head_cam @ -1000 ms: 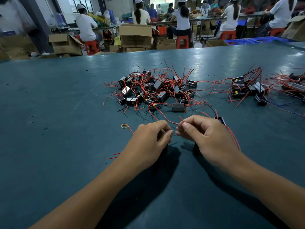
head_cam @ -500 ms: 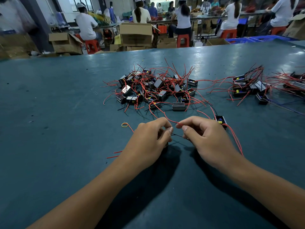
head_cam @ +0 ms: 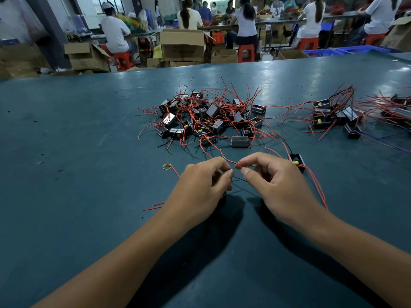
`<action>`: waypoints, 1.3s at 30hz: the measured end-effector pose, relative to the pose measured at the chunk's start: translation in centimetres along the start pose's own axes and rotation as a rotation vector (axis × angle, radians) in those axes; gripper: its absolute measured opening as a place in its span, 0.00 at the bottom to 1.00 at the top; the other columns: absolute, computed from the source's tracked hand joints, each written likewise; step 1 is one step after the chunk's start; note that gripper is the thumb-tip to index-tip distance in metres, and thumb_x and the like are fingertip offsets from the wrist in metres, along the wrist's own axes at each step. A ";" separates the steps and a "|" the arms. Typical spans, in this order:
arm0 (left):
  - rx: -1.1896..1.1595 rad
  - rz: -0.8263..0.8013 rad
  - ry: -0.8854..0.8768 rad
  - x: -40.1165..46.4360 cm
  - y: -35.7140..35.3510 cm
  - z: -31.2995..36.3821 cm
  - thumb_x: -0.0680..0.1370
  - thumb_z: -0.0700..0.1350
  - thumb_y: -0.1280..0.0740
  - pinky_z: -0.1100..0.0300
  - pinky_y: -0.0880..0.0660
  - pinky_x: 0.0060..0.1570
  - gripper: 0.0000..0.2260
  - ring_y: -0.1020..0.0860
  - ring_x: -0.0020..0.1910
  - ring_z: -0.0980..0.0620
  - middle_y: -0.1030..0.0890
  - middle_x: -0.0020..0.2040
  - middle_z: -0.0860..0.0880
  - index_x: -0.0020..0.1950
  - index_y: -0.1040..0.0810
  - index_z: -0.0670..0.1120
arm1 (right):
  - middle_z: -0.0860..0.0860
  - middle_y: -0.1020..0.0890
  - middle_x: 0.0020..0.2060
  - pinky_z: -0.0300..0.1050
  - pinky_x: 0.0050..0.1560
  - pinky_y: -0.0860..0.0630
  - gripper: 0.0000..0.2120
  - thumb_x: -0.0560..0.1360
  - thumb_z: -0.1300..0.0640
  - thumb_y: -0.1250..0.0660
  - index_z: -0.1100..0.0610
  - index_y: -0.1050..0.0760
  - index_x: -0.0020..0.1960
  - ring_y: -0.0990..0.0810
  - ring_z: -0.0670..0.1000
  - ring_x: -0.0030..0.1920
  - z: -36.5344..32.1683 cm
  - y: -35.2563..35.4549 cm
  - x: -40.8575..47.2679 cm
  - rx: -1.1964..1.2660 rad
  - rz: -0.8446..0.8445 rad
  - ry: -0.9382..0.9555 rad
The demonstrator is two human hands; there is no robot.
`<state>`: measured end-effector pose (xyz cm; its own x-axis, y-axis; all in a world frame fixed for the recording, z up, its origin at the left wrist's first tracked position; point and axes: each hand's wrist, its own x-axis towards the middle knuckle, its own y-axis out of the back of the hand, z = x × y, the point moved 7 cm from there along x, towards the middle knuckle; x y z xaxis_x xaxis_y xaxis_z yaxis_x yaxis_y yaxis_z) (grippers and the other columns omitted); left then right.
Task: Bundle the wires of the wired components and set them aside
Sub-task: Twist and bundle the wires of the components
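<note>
Red-wired black box components (head_cam: pixel 209 116) are lying heaped at twelve o'clock on the teal table (head_cam: pixel 77 152). Left hand (head_cam: pixel 200 187) and right hand (head_cam: pixel 278 185), now slightly apart, are pinching one thin red wire (head_cam: pixel 226 157); a yellow rubber band (head_cam: pixel 167 166) is sitting at ten o'clock.

On the teal bench (head_cam: pixel 77 174), both hands work close together near the middle of its near half. The left hand (head_cam: pixel 200 187) has its fingers curled around a thin black wire (head_cam: pixel 239 179) that runs across to the right hand (head_cam: pixel 275 181), which pinches a red wire (head_cam: pixel 222 155) at its fingertips. A black component (head_cam: pixel 297 160) lies just beyond the right hand. A yellow rubber band (head_cam: pixel 167 166) lies left of the left hand. Toward the bench's far edge sits a tangled pile of components (head_cam: pixel 211 118); a second cluster (head_cam: pixel 335 116) lies toward the right edge.
</note>
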<state>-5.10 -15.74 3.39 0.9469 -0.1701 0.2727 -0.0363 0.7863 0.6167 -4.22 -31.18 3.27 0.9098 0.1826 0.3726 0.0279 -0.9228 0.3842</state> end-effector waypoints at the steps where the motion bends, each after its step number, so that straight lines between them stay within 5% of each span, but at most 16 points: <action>1: 0.003 0.001 -0.001 0.0 0.0 0.0 0.81 0.47 0.34 0.50 0.19 0.40 0.07 0.18 0.35 0.56 0.16 0.36 0.56 0.43 0.22 0.51 | 0.46 0.32 0.25 0.36 0.28 0.38 0.06 0.77 0.58 0.31 0.48 0.20 0.45 0.36 0.43 0.27 -0.1 0.0 0.0 -0.013 -0.005 0.009; 8: 0.022 -0.004 -0.021 0.0 0.0 0.2 0.81 0.47 0.34 0.50 0.19 0.39 0.07 0.18 0.35 0.55 0.16 0.36 0.56 0.44 0.22 0.51 | 0.45 0.21 0.29 0.36 0.30 0.31 0.08 0.76 0.59 0.31 0.48 0.21 0.41 0.27 0.45 0.29 -1.5 0.3 -0.3 -0.146 -0.014 0.098; 19: -0.030 0.001 -0.029 0.0 0.0 0.2 0.81 0.46 0.33 0.53 0.21 0.37 0.08 0.20 0.33 0.56 0.17 0.34 0.53 0.41 0.21 0.51 | 0.51 0.21 0.29 0.48 0.33 0.29 0.07 0.76 0.59 0.30 0.50 0.19 0.40 0.25 0.54 0.31 -1.0 0.4 -0.1 -0.082 0.016 0.057; 26: -0.099 -0.011 0.018 0.0 -0.1 0.1 0.81 0.45 0.32 0.66 0.27 0.32 0.09 0.23 0.29 0.61 0.18 0.33 0.51 0.41 0.19 0.48 | 0.53 0.19 0.32 0.52 0.37 0.27 0.07 0.76 0.59 0.31 0.49 0.19 0.41 0.23 0.57 0.35 -0.7 0.2 -0.1 -0.061 0.006 0.034; 32: -0.130 -0.017 0.033 0.3 -0.4 0.3 0.81 0.45 0.32 0.64 0.25 0.34 0.08 0.20 0.32 0.58 0.16 0.34 0.51 0.42 0.19 0.46 | 0.53 0.22 0.30 0.49 0.34 0.29 0.07 0.75 0.58 0.30 0.50 0.19 0.40 0.27 0.53 0.31 -0.5 0.6 0.2 -0.033 0.016 0.029; 36: -0.166 -0.023 0.052 0.3 -0.6 0.2 0.81 0.45 0.33 0.54 0.18 0.37 0.08 0.18 0.34 0.52 0.16 0.34 0.51 0.43 0.18 0.45 | 0.52 0.23 0.29 0.41 0.31 0.32 0.06 0.75 0.58 0.29 0.51 0.19 0.39 0.30 0.44 0.29 -0.4 0.6 0.3 -0.009 0.018 0.023; 39: -0.185 -0.023 0.057 0.2 -0.6 0.2 0.81 0.44 0.32 0.58 0.19 0.35 0.08 0.19 0.33 0.54 0.15 0.35 0.50 0.43 0.18 0.44 | 0.53 0.23 0.29 0.41 0.31 0.33 0.06 0.75 0.57 0.29 0.50 0.19 0.40 0.30 0.44 0.29 -0.4 0.6 0.3 -0.003 0.024 0.021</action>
<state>-4.95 -16.38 3.27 0.9635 -0.1598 0.2148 0.0400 0.8793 0.4746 -4.08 -31.57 3.98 0.9015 0.1671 0.3993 0.0047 -0.9262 0.3770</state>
